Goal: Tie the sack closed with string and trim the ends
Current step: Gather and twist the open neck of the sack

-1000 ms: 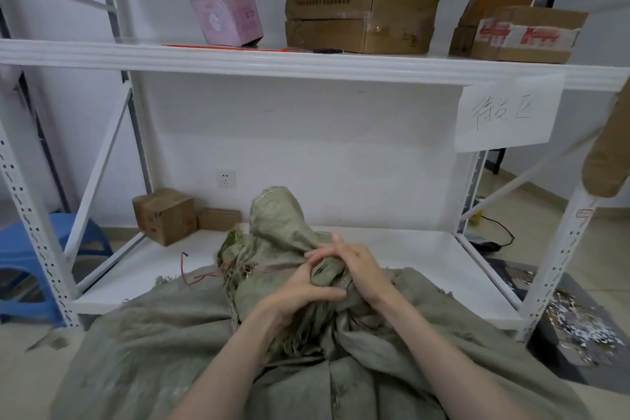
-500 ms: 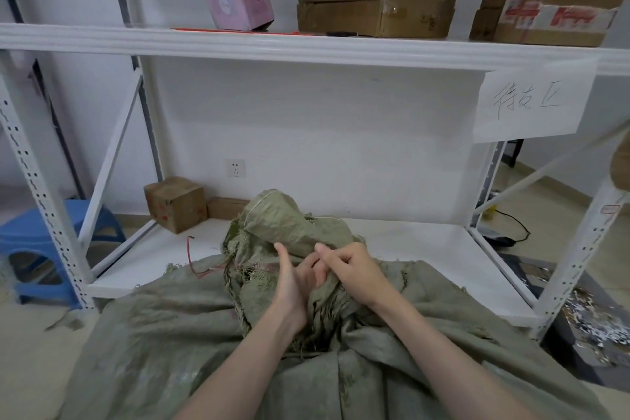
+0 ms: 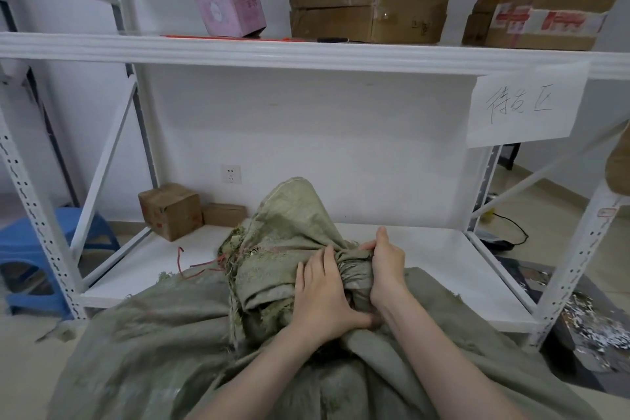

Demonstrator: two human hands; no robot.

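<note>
We see left hand (image 3: 324, 297) and right hand (image 3: 387, 266) both clutching the woven sack (image 3: 293, 211) at its bunched neck — paper label (image 3: 545, 126) reads "待发区".

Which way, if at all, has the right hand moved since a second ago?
Yes. The right hand has shifted slightly right, farther from the wall socket, and grips the bunched neck of the sack.

One sack (image 3: 143, 334), one red string (image 3: 178, 261), two hands — left hand (image 3: 324, 297), right hand (image 3: 387, 266) — five cardboard boxes (image 3: 371, 3), one pink box (image 3: 228, 7), one blue stool (image 3: 24, 242)
</note>
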